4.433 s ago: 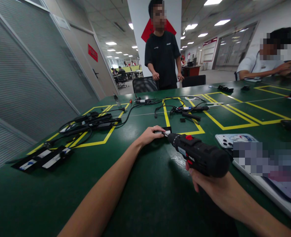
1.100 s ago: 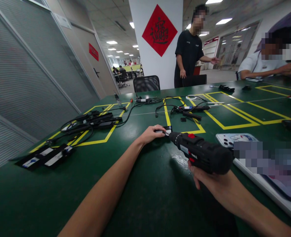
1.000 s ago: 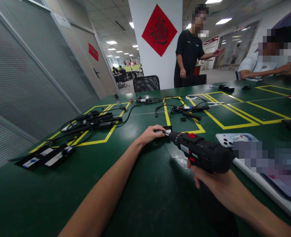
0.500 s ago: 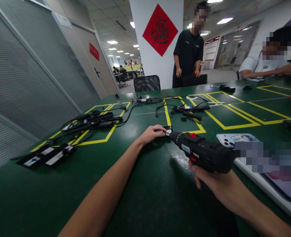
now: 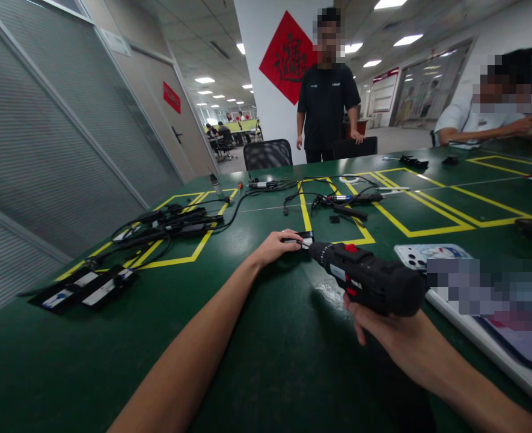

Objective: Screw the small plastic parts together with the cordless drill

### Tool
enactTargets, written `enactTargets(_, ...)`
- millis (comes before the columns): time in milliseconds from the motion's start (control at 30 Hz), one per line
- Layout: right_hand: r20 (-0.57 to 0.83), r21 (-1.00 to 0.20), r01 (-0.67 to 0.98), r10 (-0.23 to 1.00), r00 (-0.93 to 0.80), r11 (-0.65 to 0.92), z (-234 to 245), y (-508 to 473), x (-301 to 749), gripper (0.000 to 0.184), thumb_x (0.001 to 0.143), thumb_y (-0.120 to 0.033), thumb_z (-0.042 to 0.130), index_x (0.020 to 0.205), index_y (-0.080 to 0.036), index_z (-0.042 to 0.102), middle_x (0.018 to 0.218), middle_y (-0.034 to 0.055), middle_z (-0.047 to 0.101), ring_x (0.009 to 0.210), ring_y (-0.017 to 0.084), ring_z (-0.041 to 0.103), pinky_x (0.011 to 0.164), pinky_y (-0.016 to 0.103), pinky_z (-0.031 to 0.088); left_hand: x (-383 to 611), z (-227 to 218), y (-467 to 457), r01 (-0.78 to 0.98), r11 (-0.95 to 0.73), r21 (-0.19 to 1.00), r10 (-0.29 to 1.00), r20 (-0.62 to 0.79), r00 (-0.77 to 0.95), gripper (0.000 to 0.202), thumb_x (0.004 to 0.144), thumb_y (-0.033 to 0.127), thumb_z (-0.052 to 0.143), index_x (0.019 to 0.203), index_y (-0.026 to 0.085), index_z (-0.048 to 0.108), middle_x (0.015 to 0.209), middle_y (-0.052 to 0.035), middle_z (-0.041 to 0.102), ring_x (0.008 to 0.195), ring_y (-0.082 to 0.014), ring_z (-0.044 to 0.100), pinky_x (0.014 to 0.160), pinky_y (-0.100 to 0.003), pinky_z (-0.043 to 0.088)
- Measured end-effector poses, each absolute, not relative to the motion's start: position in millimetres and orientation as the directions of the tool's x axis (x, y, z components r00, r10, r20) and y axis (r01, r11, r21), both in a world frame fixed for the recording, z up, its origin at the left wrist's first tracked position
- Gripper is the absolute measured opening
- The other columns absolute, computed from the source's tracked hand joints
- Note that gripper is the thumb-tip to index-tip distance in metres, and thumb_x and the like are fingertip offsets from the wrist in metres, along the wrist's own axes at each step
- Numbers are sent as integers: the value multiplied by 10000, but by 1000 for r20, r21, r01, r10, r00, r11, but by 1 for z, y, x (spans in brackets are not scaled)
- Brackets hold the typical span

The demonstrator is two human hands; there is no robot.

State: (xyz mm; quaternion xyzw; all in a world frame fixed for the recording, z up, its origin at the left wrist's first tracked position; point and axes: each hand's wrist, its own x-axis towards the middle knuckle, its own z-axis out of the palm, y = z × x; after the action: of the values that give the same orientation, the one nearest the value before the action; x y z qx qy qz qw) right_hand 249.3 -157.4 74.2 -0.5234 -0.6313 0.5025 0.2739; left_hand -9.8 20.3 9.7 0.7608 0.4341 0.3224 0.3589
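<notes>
My right hand (image 5: 374,313) is wrapped round the handle of a black cordless drill (image 5: 365,273) with red buttons. Its chuck points left and away from me, and the thin bit ends at a small black-and-white part (image 5: 308,240) on the table. My left hand (image 5: 279,245) is closed on that part from the left, its fingertips close to the bit. The fingers hide much of the part, so its kind cannot be told. Whether the bit touches it is too small to see.
The green table (image 5: 266,337) carries yellow tape outlines. Black cables and devices (image 5: 175,219) lie left, with flat black pieces (image 5: 107,287) nearer. More cabled tools (image 5: 351,198) lie ahead. A phone (image 5: 432,252) rests at right. One person (image 5: 329,102) stands behind the table; another (image 5: 486,120) sits right.
The standing person has moved left and now faces forward, one hand on a chair. My hands, the drill and the small part stay nearly in place.
</notes>
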Motion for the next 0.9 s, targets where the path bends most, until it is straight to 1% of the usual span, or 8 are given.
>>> enactTargets(167, -171, -925, 376, 940, -294, -51, 74, -157, 248, 332, 845, -408, 456, 612, -188, 545, 871, 52, 644, 766, 188, 584, 512, 262, 391, -10, 8, 21, 433, -359, 827, 898, 179, 402, 298, 689, 328, 637, 941, 177, 683, 1116, -58, 567, 1088, -208, 491, 1000, -319, 321)
enactTargets(367, -156, -930, 366, 940, -304, -36, 74, -157, 247, 283, 865, -380, 433, 703, -189, 562, 770, 33, 615, 695, 163, 558, 507, 260, 371, -11, 9, 21, 442, -356, 823, 901, 177, 396, 299, 688, 338, 635, 940, 186, 687, 1123, -57, 568, 1090, -216, 493, 1009, -331, 315)
enactTargets(533, -177, -925, 376, 935, -309, -51, 76, -158, 247, 231, 877, -393, 419, 876, -211, 561, 686, -6, 565, 661, 155, 535, 544, 266, 383, -10, 10, 20, 424, -364, 829, 896, 188, 402, 309, 690, 355, 637, 942, 183, 687, 1129, -63, 565, 1109, -223, 481, 1015, -338, 308)
enactTargets(633, -199, -911, 408, 930, -309, -60, 73, -158, 248, 262, 883, -404, 400, 815, -209, 561, 638, -15, 537, 635, 151, 524, 545, 267, 378, -9, 11, 19, 430, -357, 829, 898, 178, 402, 324, 699, 376, 629, 949, 179, 686, 1122, -66, 573, 1119, -225, 473, 1019, -339, 303)
enactTargets(700, -203, -911, 409, 929, -310, -63, 71, -158, 250, 267, 883, -407, 397, 794, -212, 557, 644, -14, 543, 639, 152, 527, 542, 265, 375, -9, 12, 18, 440, -352, 826, 899, 168, 404, 331, 704, 386, 626, 953, 177, 684, 1121, -66, 576, 1119, -223, 473, 1017, -335, 305)
enactTargets(800, -217, -909, 408, 928, -301, -80, 71, -159, 252, 226, 874, -406, 404, 884, -237, 553, 674, -18, 567, 652, 157, 537, 554, 268, 387, -9, 13, 17, 437, -359, 825, 895, 170, 413, 323, 715, 383, 617, 955, 176, 682, 1109, -63, 582, 1103, -217, 485, 1007, -331, 317)
enactTargets(900, -246, -895, 435, 922, -299, -98, 75, -161, 253, 240, 847, -424, 423, 931, -242, 555, 690, -4, 583, 661, 175, 560, 567, 279, 415, -9, 13, 18, 426, -370, 826, 890, 183, 417, 305, 720, 370, 615, 948, 178, 682, 1107, -60, 583, 1100, -212, 487, 1002, -323, 322)
